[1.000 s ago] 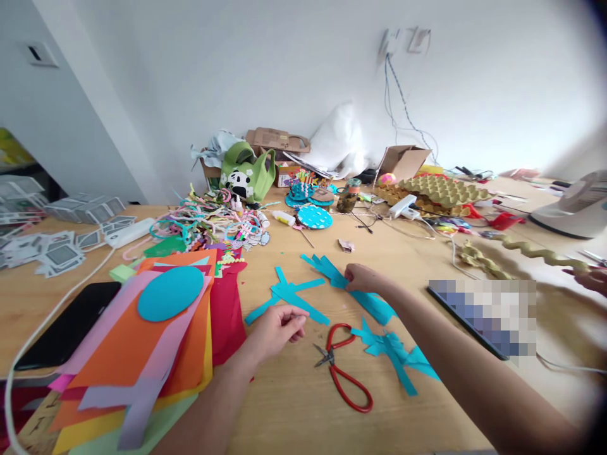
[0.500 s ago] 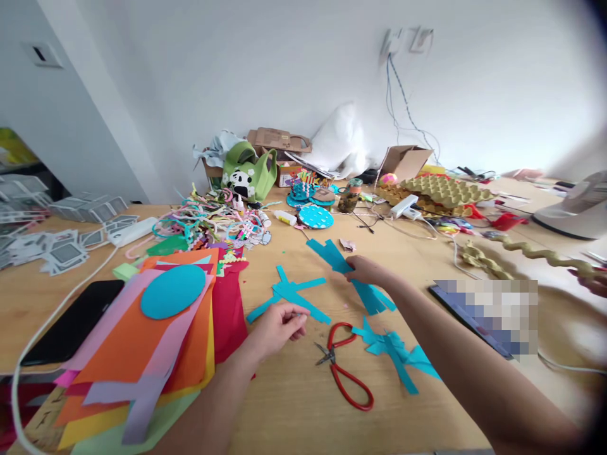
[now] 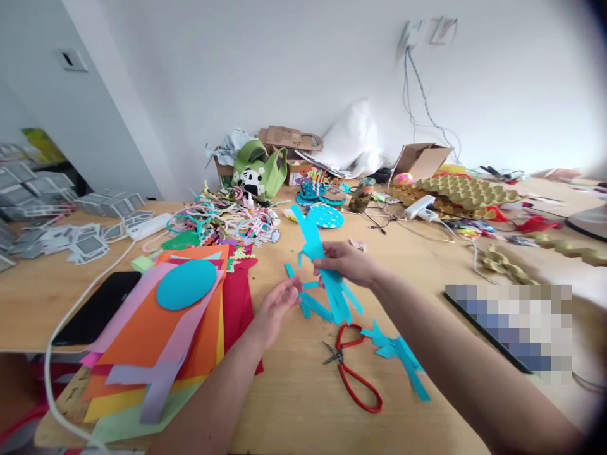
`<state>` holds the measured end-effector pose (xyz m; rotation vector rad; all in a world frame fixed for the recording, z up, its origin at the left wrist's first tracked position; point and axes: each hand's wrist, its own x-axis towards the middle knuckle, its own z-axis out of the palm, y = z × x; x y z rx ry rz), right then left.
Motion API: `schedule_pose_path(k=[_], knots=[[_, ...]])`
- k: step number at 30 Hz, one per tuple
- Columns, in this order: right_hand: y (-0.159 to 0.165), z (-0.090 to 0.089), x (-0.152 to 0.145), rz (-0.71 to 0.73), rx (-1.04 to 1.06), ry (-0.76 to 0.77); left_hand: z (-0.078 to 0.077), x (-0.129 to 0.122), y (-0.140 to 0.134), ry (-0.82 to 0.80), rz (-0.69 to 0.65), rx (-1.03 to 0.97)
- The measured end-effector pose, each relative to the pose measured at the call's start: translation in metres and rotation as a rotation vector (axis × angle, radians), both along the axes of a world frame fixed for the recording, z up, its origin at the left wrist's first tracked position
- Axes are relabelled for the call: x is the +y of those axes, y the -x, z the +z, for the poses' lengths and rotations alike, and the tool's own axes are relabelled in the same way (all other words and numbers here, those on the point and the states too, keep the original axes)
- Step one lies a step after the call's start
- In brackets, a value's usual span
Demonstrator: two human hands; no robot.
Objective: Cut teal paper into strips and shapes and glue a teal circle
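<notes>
Raised over the table, a bunch of blue paper strips (image 3: 334, 294) is pinched in my right hand (image 3: 348, 262), its ends fanning out above and below the fingers. My left hand (image 3: 277, 306) is just left of it, fingers stretched out and holding nothing I can see. More blue strips (image 3: 315, 308) lie on the table behind and between the hands, partly hidden. Below them, red-handled scissors (image 3: 339, 357) rest with the handles spread. Another pile of crossed blue strips (image 3: 398, 354) lies right of the scissors, partly under my right forearm.
Coloured sheets (image 3: 142, 335) with a blue paper disc (image 3: 186, 284) on top are stacked at left, beside a black phone (image 3: 97, 309). A tablet (image 3: 502, 328) lies at right. Behind are tangled pipe cleaners (image 3: 215, 218), a green panda bag (image 3: 260, 174) and egg-carton trays (image 3: 455, 193).
My right hand has lifted the blue strips and brought them left, towards my left hand. My left hand's fingers have straightened out. The view has turned slightly left.
</notes>
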<state>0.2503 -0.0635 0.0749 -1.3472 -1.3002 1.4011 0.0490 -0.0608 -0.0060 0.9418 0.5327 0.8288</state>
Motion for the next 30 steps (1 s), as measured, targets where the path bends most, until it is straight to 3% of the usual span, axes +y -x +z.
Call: schedule_pose_path(k=[3,7,13,17,23,30], knots=[[0.042,-0.02,-0.001,0.162,-0.076,0.039,0.0,0.002,0.0,0.098,-0.014,-0.148],[0.072,-0.035,0.003,0.178,-0.236,0.015,0.002,0.008,0.001,0.245,0.046,-0.153],[0.057,-0.028,-0.006,0.197,-0.288,0.06,0.013,0.019,0.012,0.363,0.194,-0.329],[0.039,-0.036,-0.019,0.221,-0.319,0.125,0.016,0.021,0.017,0.379,0.256,-0.396],[0.035,-0.054,-0.03,0.011,-0.449,-0.08,0.012,0.019,0.015,0.363,0.251,-0.411],[0.06,-0.061,-0.032,-0.11,-0.344,-0.153,0.008,0.016,0.011,0.336,0.219,-0.416]])
